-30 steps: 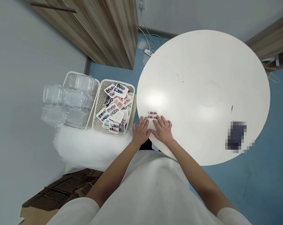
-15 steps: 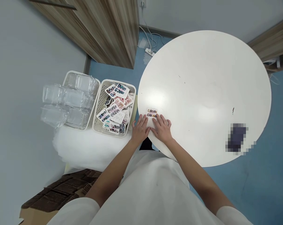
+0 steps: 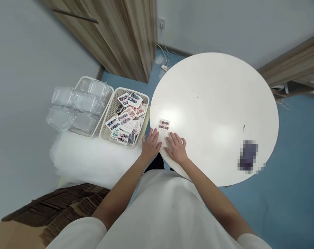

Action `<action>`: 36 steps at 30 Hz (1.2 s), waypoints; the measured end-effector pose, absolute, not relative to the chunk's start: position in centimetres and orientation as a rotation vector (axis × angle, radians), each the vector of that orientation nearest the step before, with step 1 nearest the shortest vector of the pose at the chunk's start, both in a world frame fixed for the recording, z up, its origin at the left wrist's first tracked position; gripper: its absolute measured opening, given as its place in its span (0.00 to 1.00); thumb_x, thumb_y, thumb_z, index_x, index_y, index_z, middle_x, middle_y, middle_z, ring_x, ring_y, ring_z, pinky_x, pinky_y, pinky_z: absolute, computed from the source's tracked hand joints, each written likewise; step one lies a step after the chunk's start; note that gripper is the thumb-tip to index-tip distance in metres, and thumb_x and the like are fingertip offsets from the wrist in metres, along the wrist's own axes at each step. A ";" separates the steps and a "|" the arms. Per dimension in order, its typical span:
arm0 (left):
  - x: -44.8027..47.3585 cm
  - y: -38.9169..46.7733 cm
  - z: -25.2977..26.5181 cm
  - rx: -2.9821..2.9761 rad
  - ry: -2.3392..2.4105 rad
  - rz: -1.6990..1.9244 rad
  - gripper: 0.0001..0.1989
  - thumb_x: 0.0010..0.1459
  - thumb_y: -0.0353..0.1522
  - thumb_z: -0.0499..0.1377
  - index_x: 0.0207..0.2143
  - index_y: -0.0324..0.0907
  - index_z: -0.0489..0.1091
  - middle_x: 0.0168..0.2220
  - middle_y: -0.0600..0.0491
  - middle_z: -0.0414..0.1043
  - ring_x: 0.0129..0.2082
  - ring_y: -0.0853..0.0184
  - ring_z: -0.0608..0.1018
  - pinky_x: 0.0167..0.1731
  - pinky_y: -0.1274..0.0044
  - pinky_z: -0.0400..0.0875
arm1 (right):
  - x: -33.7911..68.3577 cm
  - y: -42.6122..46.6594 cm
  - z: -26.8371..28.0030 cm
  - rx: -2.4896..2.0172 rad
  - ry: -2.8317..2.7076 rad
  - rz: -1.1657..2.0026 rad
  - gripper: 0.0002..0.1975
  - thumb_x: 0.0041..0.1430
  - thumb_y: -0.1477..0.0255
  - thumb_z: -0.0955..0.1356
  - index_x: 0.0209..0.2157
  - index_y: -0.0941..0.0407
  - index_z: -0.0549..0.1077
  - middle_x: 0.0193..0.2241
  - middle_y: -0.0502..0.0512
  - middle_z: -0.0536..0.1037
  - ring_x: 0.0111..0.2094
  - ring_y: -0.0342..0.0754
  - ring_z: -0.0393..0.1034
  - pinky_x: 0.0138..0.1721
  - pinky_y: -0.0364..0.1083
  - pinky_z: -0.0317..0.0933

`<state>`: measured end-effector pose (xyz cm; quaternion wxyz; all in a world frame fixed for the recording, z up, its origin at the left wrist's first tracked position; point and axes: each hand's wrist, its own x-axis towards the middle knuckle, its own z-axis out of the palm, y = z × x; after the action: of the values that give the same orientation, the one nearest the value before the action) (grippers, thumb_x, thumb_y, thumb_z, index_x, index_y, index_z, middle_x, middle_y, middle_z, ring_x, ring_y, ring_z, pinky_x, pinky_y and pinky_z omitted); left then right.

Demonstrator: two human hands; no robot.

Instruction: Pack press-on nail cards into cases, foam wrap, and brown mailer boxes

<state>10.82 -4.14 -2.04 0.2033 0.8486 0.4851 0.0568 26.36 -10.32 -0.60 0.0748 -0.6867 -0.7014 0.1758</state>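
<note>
A card of press-on nails [image 3: 163, 124], with two rows of coloured nails, lies flat on the white round table [image 3: 211, 90] close to its left edge. My left hand [image 3: 151, 144] rests at the table's edge just below the card, fingers stretched out and holding nothing. On the tabletop, below and right of the card, my right hand [image 3: 177, 148] lies with its fingers spread. Both hands are apart from the card. To the left, a white basket [image 3: 102, 128] holds many similar nail cards [image 3: 124, 118] in a loose heap.
Another basket [image 3: 79, 82] is piled with clear plastic boxes [image 3: 86, 102]. White wrapping material [image 3: 86, 155] and stacked brown cardboard [image 3: 55, 207] lie nearer me on the left. A blurred dark object [image 3: 248, 155] sits at the table's right. A power strip [image 3: 164, 67] is on the floor.
My hands have drawn back slightly from the nail card and moved a little further apart. The whole view has shifted, with the table appearing lower and further left.
</note>
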 end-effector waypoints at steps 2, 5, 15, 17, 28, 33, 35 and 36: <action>10.8 -5.4 -1.6 2.357 1.431 0.193 0.23 0.58 0.37 0.45 0.55 0.40 0.55 0.59 0.45 0.52 0.60 0.58 0.51 0.52 0.64 0.47 | 27.1 -11.8 -0.3 -2.014 -2.146 0.511 0.21 0.59 0.63 0.57 0.53 0.53 0.59 0.58 0.58 0.55 0.58 0.54 0.46 0.52 0.56 0.40; 10.4 -8.2 -1.1 2.311 1.579 0.229 0.22 0.58 0.36 0.46 0.54 0.40 0.57 0.59 0.45 0.53 0.60 0.58 0.52 0.52 0.64 0.48 | 28.7 -14.3 -0.4 -1.933 -2.183 0.485 0.19 0.59 0.67 0.57 0.51 0.53 0.61 0.57 0.58 0.58 0.57 0.53 0.49 0.52 0.56 0.41; 6.7 -17.0 1.5 2.109 1.850 0.238 0.19 0.56 0.35 0.48 0.49 0.42 0.62 0.57 0.44 0.57 0.59 0.57 0.55 0.50 0.62 0.53 | 30.8 -18.7 -1.4 -1.719 -2.249 0.474 0.18 0.55 0.74 0.58 0.48 0.51 0.64 0.51 0.57 0.66 0.53 0.54 0.57 0.49 0.56 0.46; 5.4 -16.8 2.5 2.052 1.888 0.257 0.19 0.55 0.36 0.48 0.49 0.42 0.63 0.55 0.45 0.59 0.58 0.57 0.57 0.49 0.63 0.55 | 29.9 -18.1 -1.2 -1.654 -2.266 0.459 0.18 0.55 0.74 0.58 0.48 0.51 0.64 0.50 0.58 0.67 0.52 0.54 0.58 0.48 0.56 0.47; -3.6 -12.1 8.5 2.000 1.641 0.161 0.27 0.51 0.46 0.51 0.51 0.44 0.61 0.50 0.48 0.67 0.47 0.60 0.72 0.40 0.74 0.66 | 18.8 -9.9 2.0 -1.416 -2.244 0.481 0.16 0.56 0.69 0.58 0.47 0.51 0.64 0.46 0.58 0.70 0.48 0.53 0.62 0.46 0.55 0.49; -6.9 -9.4 9.2 1.980 1.687 0.141 0.31 0.49 0.49 0.51 0.52 0.43 0.59 0.50 0.46 0.67 0.46 0.59 0.72 0.39 0.74 0.65 | 14.3 -7.4 3.9 -1.405 -2.299 0.488 0.17 0.56 0.68 0.58 0.47 0.52 0.64 0.44 0.57 0.71 0.46 0.52 0.64 0.45 0.53 0.53; -8.0 -8.1 9.0 1.972 1.696 0.152 0.32 0.48 0.50 0.52 0.52 0.43 0.59 0.51 0.45 0.66 0.47 0.59 0.72 0.40 0.74 0.65 | 13.1 -6.2 4.2 -1.389 -2.313 0.488 0.17 0.56 0.69 0.58 0.47 0.52 0.65 0.44 0.57 0.71 0.46 0.52 0.64 0.44 0.53 0.54; -8.6 -7.4 8.7 1.977 1.712 0.187 0.32 0.48 0.50 0.52 0.52 0.43 0.59 0.51 0.44 0.65 0.48 0.59 0.71 0.41 0.74 0.65 | 12.6 -5.4 4.3 -1.380 -2.307 0.498 0.17 0.56 0.68 0.59 0.47 0.52 0.65 0.43 0.57 0.71 0.45 0.52 0.64 0.44 0.53 0.55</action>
<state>-8.56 -7.37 8.73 0.2568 0.7288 0.6310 0.0688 12.58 -5.36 4.33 0.2022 -0.4942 -0.8264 0.1784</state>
